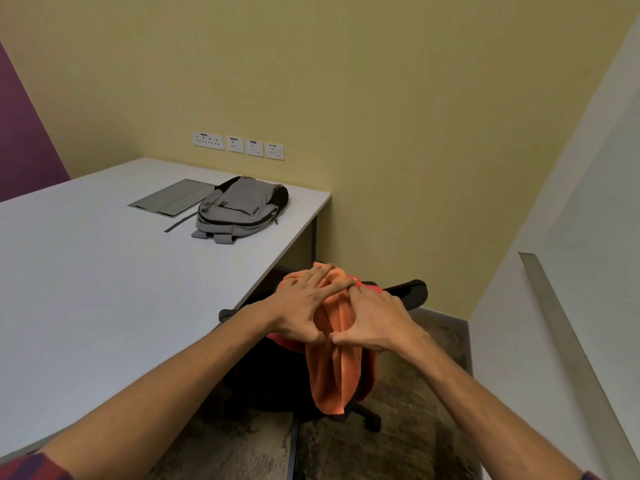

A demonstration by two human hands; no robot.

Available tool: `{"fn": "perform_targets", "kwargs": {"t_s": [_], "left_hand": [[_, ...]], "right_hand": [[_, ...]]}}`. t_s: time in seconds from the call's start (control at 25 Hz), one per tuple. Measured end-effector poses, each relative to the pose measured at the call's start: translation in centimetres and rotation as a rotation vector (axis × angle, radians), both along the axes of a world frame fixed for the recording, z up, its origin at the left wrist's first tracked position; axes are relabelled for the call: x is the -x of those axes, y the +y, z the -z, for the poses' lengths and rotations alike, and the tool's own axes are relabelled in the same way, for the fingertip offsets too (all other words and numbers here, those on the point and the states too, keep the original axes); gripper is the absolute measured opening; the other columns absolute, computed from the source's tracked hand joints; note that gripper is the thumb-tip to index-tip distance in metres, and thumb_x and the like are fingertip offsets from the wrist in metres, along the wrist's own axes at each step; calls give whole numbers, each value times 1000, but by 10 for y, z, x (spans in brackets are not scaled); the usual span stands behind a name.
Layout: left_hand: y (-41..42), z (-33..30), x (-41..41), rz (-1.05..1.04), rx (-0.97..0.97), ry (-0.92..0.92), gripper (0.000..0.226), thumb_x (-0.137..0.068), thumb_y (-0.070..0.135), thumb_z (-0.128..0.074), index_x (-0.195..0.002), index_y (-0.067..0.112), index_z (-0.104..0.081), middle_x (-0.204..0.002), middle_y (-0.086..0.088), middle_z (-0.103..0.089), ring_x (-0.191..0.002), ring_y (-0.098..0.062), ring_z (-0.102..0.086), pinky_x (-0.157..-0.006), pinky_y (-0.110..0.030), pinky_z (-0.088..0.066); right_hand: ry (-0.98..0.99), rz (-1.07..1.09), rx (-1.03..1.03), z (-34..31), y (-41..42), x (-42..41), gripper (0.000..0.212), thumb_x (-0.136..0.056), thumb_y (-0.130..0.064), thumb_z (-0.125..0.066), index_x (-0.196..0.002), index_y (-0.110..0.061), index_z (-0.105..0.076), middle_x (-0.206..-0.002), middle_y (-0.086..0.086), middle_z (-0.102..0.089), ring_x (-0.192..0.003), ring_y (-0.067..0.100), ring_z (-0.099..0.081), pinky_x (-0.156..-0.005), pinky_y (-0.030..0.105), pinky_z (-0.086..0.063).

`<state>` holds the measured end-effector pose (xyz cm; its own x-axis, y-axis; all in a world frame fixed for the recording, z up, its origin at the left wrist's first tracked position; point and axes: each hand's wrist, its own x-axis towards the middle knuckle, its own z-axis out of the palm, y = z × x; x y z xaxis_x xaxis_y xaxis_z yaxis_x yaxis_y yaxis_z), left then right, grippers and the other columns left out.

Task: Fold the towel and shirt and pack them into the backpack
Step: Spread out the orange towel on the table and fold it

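White rectangular laminate desk (104,289) carries a grey fabric backpack (239,209) w/ black trim, lying flat twd 1 o'clock; flat grey folder-like panel (169,199) just beside it at 11.

This looks like a small office or study room. A plain white tabletop (104,271) stands in the corner against a yellow wall (346,81), with a row of wall sockets (238,144) just above its far edge. A flat grey cable flap (169,197) is set into the tabletop's surface. A black swivel chair (408,292) on casters stands beside the tabletop, on a mottled carpet (415,427). A purple wall panel (20,140) closes the left side.
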<state>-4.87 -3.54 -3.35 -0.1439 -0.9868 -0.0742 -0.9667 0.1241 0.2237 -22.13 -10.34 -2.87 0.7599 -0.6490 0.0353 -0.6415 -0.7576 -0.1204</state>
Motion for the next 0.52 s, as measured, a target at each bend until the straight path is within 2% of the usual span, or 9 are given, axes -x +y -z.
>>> {"fn": "perform_targets", "kwargs": {"t_s": [0.08, 0.16, 0.24, 0.32, 0.36, 0.44, 0.52], "left_hand": [[-5, 0, 6, 21, -23, -94, 117, -61, 55, -69, -144, 50, 14, -161, -2, 14, -147, -27, 13, -112, -63, -13], [-5, 1, 14, 17, -23, -163, 122, -62, 54, -75, -145, 49, 14, -161, -2, 13, -147, -28, 12, -109, -64, -14], [-4, 4, 20, 2, -10, -201, 112, -66, 54, -73, -146, 50, 4, -161, -2, 11, -147, -29, 11, -109, -65, -14], [-2, 7, 23, -15, 15, -221, 97, -71, 55, -68, -147, 48, -9, -161, -3, 8, -147, -30, 10, -110, -66, -13], [-1, 8, 25, -23, 28, -222, 91, -74, 56, -66, -147, 47, -13, -161, -3, 7, -147, -30, 10, -110, -66, -13], [1, 10, 28, -38, 51, -223, 85, -76, 59, -63, -147, 45, -18, -161, -4, 4, -147, -29, 9, -111, -66, -12], [3, 10, 30, -56, 56, -223, 83, -78, 60, -62, -147, 44, -19, -161, -4, 3, -148, -29, 8, -112, -66, -10]], "right_hand": [[-86, 0, -103, -3, -4, 12, 81, -65, -75, -62, -126, -23, -51, -121, -5, -60, -108, 20, -58, -86, 39, -46], [-256, 40, -200, 2, -4, 29, 78, -65, -80, -61, -126, -32, -55, -107, -16, -62, -97, 8, -61, -84, 35, -51], [-414, 108, -196, 19, 1, 45, 63, -70, -78, -59, -119, -38, -60, -101, -19, -65, -87, -2, -60, -80, 28, -54], [-530, 207, -149, 41, 9, 57, 49, -75, -72, -59, -110, -39, -62, -103, -21, -64, -88, -5, -58, -81, 29, -55], [-579, 264, -136, 53, 14, 62, 50, -75, -72, -58, -111, -38, -61, -108, -21, -62, -92, -4, -56, -83, 31, -54], [-644, 390, -168, 73, 27, 69, 74, -71, -81, -53, -127, -32, -53, -128, -13, -55, -107, 3, -53, -88, 32, -52], [-638, 518, -346, 89, 40, 68, 108, -60, -92, -50, -145, -28, -32, -148, -3, -39, -126, 16, -48, -96, 41, -47]]}}
